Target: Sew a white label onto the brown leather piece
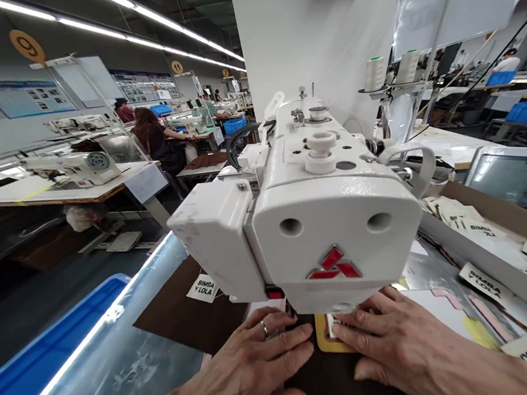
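Note:
A white sewing machine [316, 216] with a red three-diamond emblem fills the middle of the view. Under its head lies dark brown fabric [331, 378] with a small label in a yellow frame [327, 338]. My left hand [250, 369], a ring on one finger, lies flat on the fabric left of the needle area with its fingers stretched out. My right hand [401, 347] rests flat on the fabric to the right, fingertips beside the yellow frame. The needle itself is hidden by the machine head.
Another brown piece with a white brand label [202, 288] lies at the left. A cardboard box [501, 219] of labels and a screen [513, 176] stand at the right. A blue bin [38, 360] sits at the lower left. Other people sew at far tables.

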Demonstrator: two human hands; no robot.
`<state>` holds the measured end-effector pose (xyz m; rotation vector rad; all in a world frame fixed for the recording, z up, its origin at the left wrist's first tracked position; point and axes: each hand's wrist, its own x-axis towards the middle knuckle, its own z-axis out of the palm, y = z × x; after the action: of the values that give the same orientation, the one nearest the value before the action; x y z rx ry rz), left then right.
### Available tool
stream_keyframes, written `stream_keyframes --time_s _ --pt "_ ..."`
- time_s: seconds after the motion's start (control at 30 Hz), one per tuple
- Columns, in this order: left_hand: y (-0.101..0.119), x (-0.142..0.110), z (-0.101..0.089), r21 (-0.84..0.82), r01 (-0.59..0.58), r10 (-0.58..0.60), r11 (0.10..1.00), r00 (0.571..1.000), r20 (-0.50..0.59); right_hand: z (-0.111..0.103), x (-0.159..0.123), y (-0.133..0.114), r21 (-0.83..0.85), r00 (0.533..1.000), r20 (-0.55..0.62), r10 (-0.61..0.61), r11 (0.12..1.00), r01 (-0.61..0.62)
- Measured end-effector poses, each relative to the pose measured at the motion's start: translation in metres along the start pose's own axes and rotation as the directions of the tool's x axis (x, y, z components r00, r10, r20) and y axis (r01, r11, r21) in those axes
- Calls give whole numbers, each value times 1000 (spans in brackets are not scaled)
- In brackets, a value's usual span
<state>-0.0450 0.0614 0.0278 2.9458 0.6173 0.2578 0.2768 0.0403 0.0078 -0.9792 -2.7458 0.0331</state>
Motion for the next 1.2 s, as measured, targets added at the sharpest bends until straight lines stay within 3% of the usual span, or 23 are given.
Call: stream_keyframes --time_s 0.3,0.6,1.07,1.2 --pt "3 1 -3 60 -13 10 998 999 41 -1 1 2 -53 993 -104 -58 997 53" --pt "2 4 -4 47 -16 13 999 997 70 -5 2 -2 -27 998 -34 -43 999 42" --pt "-8 18 3 14 38 -36 999 993 -113 -3 13 13 72 996 45 71 995 -74" --pt "-9 20 4 3 61 -60 998 991 -119 -5 13 15 95 995 68 77 992 -83"
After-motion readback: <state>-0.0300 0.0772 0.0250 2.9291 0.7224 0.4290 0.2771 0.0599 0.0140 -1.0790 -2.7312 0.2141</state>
